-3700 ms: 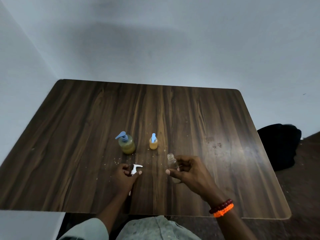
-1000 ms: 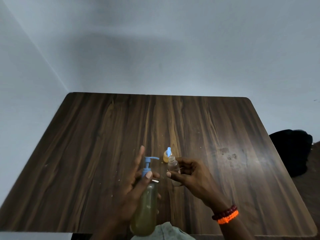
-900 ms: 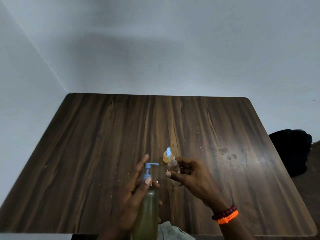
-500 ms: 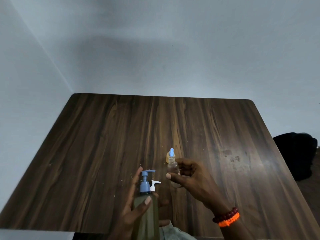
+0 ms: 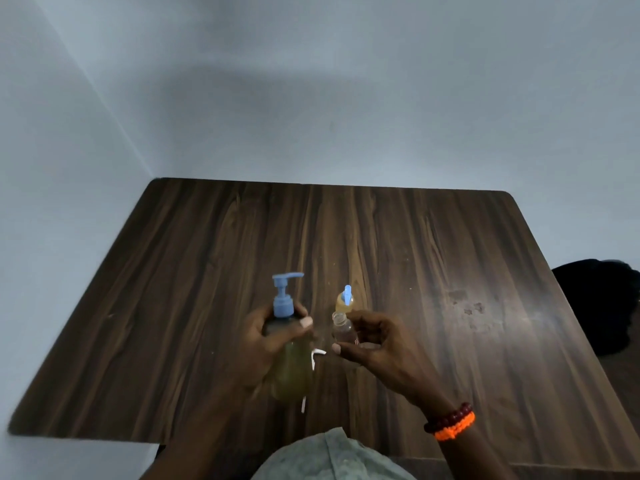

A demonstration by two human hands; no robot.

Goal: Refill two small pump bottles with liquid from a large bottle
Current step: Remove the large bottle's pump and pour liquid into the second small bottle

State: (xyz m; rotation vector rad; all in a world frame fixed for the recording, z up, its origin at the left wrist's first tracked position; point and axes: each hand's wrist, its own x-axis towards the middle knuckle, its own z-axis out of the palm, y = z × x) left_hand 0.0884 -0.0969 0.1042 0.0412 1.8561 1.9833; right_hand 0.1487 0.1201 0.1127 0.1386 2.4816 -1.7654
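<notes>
Holding the large bottle (image 5: 289,355) upright just above the near edge of the worktop (image 5: 173,306), the left hand (image 5: 266,344) wraps its fingers round the shoulder, thumb laid across the front just under the blue pump (image 5: 284,296). Right beside it the right hand (image 5: 377,348) pinches a small clear bottle (image 5: 341,329), open at the neck and seemingly empty, between thumb and fingertips; a beaded wristband (image 5: 450,422) sits on that wrist. A white pump head (image 5: 317,356) with its dip tube lies on the wood between and below the two bottles. Further back a second small bottle (image 5: 344,301), holding amber liquid and capped in blue, stands just behind the open one. The big bottle looks well filled, so it will likely feel heavy and its smooth plastic may be slick if soap has run down it; a full-palm hold around the middle seems safer than the neck. The little bottle is probably light and easy to tip, so a firm hold low on its body should keep the narrow mouth steady under the spout.
</notes>
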